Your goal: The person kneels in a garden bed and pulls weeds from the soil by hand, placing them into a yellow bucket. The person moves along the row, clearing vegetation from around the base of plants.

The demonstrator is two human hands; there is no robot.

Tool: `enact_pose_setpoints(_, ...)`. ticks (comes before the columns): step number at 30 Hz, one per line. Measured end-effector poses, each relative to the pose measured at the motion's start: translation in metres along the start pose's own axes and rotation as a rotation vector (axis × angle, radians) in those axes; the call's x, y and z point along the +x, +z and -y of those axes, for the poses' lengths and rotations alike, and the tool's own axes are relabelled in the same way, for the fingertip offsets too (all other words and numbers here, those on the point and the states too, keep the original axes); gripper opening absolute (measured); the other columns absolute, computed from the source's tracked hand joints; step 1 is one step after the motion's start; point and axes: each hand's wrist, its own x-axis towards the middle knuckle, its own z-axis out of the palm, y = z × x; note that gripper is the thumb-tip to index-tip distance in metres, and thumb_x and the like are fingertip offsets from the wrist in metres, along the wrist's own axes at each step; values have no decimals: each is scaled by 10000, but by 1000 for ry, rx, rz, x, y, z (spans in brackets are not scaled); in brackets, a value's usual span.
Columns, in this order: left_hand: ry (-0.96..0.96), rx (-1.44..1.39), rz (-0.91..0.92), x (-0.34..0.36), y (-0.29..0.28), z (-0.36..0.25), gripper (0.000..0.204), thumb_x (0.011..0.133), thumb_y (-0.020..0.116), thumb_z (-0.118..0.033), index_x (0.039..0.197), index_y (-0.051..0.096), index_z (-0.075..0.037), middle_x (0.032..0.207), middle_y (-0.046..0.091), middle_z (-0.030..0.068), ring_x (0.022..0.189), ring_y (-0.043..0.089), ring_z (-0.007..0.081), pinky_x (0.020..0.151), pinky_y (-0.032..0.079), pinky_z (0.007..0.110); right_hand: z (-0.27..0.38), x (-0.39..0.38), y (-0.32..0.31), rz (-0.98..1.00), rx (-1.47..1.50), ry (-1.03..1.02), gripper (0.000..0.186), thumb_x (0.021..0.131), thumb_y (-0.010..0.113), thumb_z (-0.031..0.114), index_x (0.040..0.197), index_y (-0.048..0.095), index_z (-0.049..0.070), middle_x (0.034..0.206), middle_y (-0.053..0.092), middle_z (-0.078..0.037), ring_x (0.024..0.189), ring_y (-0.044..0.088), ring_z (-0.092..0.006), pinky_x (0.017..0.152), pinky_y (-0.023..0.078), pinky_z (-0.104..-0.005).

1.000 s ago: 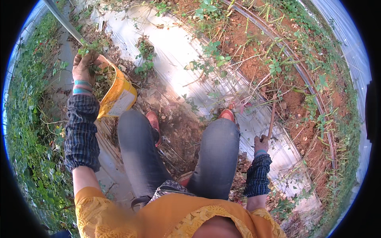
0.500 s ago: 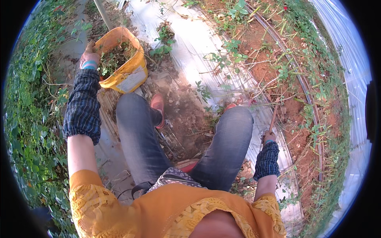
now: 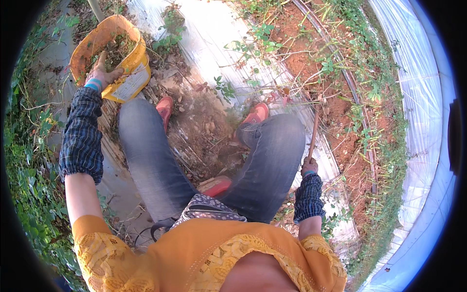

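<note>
Down beyond the left knee (image 3: 134, 113): a yellow bucket (image 3: 134, 63) stands near the greenery, plant scraps (image 3: 120, 50) inside.
Left hand (image 3: 103, 75): over the bucket's near rim, fingers spread apart; whether it touches is unclear.
Right hand (image 3: 309, 166): clamped around a thin brown stick (image 3: 314, 134), whose far end is lost among stems (image 3: 321, 97).
Shoes (image 3: 165, 110): reddish, planted on littered dirt (image 3: 202, 124) beside bright plastic sheeting (image 3: 209, 39).

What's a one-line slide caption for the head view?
Left hand spread at the rim of a yellow bucket holding plant debris; right hand gripping a slender brown stick.
</note>
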Motion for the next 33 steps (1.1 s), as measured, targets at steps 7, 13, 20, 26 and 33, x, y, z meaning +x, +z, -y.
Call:
enact_pose_setpoints(7, 56, 187, 87, 15, 39, -14, 703, 795, 691, -395, 1401, 413, -174, 1273, 578, 140, 1163, 562, 287, 987, 435, 390, -9, -74, -20, 283, 707, 179, 202, 953, 552, 286, 888, 546, 95, 578, 495, 9, 407, 458, -107, 351, 375, -254)
enact_pose_setpoints(13, -160, 180, 160, 16, 25, 12, 663, 805, 560, -649, 1246, 592, -155, 1185, 634, 126, 1121, 588, 285, 946, 446, 403, 21, -74, -33, 736, 1001, 271, 315, 911, 613, 341, 1081, 541, 85, 665, 552, -18, 540, 543, -136, 453, 468, -304)
enact_pose_setpoints(20, -276, -60, -77, 4, 6, 91, 591, 761, 667, -584, 1069, 681, -81, 936, 701, 133, 870, 657, 262, 799, 495, 373, 81, -36, -18, 472, 1218, 380, 369, 909, 607, 374, 1185, 552, 134, 603, 423, 84, 434, 369, -30, 336, 285, -191)
enact_pose_setpoints(26, -369, -469, -232, 90, -14, 107, 498, 838, 593, -402, 1177, 559, -39, 1105, 586, 145, 1011, 566, 263, 865, 456, 409, 90, -110, -62, 758, 1750, 434, 389, 1007, 408, 370, 1193, 533, 52, 568, 276, 78, 400, 272, -22, 316, 247, -189)
enact_pose_setpoints(33, -537, -1065, -387, 183, -57, 87, 494, 952, 385, -204, 1416, 300, -56, 1440, 321, 138, 1310, 345, 305, 1028, 366, 486, 126, -168, -82, 595, 1697, -57, 438, 1029, 339, 369, 1245, 482, 17, 575, 270, 54, 363, 197, -36, 278, 209, -212)
